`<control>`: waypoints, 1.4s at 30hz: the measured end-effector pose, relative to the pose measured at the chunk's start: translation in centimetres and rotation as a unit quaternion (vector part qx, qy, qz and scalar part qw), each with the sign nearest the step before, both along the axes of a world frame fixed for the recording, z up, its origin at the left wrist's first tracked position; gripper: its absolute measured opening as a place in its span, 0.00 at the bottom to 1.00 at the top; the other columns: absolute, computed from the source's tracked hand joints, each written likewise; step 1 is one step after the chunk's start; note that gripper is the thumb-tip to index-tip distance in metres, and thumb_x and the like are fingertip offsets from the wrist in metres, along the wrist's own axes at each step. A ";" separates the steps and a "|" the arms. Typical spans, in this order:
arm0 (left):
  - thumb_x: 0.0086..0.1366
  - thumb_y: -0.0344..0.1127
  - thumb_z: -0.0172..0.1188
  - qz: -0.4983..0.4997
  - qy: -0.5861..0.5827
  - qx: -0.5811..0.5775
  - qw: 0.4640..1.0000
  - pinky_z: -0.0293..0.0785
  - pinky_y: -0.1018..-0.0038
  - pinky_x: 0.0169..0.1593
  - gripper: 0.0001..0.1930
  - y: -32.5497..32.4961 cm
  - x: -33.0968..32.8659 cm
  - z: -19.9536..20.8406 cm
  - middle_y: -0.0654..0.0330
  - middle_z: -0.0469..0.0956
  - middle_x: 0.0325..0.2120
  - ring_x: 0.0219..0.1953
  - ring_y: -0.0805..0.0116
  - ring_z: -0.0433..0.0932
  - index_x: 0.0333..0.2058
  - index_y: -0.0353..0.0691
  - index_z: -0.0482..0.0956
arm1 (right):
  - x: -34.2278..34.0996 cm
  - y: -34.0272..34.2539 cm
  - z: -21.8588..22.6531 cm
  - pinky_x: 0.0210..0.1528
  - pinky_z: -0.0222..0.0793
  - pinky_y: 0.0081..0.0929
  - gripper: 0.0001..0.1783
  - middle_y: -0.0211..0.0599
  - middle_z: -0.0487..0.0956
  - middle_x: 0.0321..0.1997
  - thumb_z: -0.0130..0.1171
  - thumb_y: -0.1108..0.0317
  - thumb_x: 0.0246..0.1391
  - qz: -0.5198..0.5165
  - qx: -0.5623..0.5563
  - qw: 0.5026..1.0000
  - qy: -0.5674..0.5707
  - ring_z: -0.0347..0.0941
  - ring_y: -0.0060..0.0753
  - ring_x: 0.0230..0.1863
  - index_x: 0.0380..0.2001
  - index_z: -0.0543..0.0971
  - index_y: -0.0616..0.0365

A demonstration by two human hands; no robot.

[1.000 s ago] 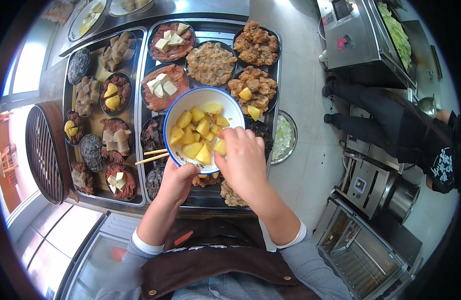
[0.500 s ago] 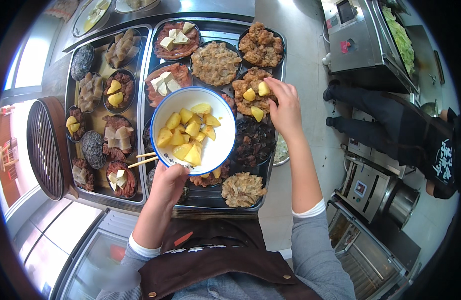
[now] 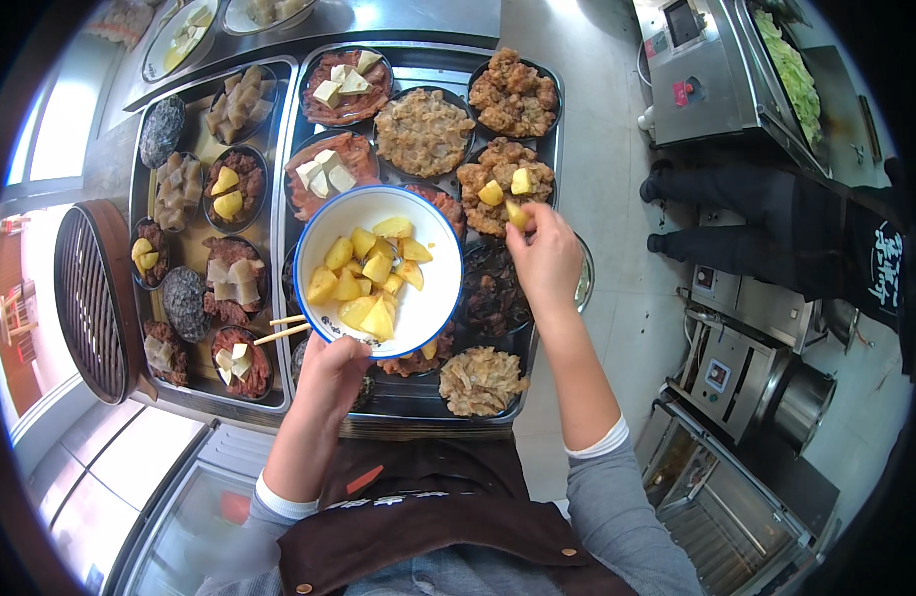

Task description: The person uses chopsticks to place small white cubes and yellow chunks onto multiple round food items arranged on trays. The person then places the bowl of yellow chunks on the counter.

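Observation:
My left hand (image 3: 329,379) grips the near rim of a white bowl (image 3: 430,316) with a blue edge, raised over the tray. Yellow potato chunks (image 3: 376,266) fill part of it. A pair of chopsticks (image 3: 282,335) sticks out leftward beside that hand; what holds them is hidden. My right hand (image 3: 552,260) is closed, thumb and fingers pinching a potato chunk (image 3: 517,216) at the near edge of a dish of brown battered pieces (image 3: 497,159). Two other potato chunks (image 3: 505,186) lie on top of that dish. A dish of dark, leafy-looking food (image 3: 495,288) sits just below my right hand.
A metal tray (image 3: 453,74) holds several food dishes, and a second tray (image 3: 202,256) stands to its left. Further left is a round slatted steamer (image 3: 92,298). Kitchen machines (image 3: 716,99) line the right side, where a person in dark clothes (image 3: 775,233) stands.
My right hand has moved slightly nearer to me and left, now pinching the nearest potato chunk. The bowl in my left hand has shifted slightly down and left.

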State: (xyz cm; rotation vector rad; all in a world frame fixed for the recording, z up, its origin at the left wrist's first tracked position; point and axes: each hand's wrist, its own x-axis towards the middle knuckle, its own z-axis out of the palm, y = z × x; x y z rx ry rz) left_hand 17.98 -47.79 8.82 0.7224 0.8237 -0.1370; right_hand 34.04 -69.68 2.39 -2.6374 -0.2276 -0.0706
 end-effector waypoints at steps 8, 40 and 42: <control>0.47 0.22 0.54 -0.015 -0.036 -0.007 0.999 0.70 0.62 0.56 0.33 -0.1 -0.4 -0.2 0.51 0.72 0.53 0.54 0.56 0.73 0.57 0.29 0.63 | 1.2 0.7 -0.2 0.28 0.69 0.37 0.17 0.35 0.78 0.23 0.73 0.63 0.40 -0.040 0.043 0.997 0.054 0.75 0.40 0.25 0.31 0.77 0.57; 0.45 0.22 0.55 -0.017 -0.005 0.011 1.000 0.69 0.67 0.54 0.34 1.0 -0.7 -0.1 0.54 0.73 0.51 0.53 0.60 0.73 0.56 0.29 0.64 | 7.5 0.4 3.6 0.55 0.62 0.41 0.18 0.31 0.77 0.48 0.62 0.73 0.44 0.301 -0.105 0.948 0.012 0.67 0.38 0.54 0.42 0.79 0.52; 0.45 0.22 0.55 -0.004 -0.001 0.006 1.000 0.70 0.66 0.54 0.34 0.7 -0.8 0.3 0.54 0.73 0.52 0.53 0.59 0.73 0.57 0.29 0.63 | 7.4 -0.2 2.1 0.59 0.59 0.43 0.20 0.34 0.74 0.55 0.61 0.71 0.47 0.314 -0.107 0.943 -0.021 0.64 0.42 0.59 0.47 0.77 0.52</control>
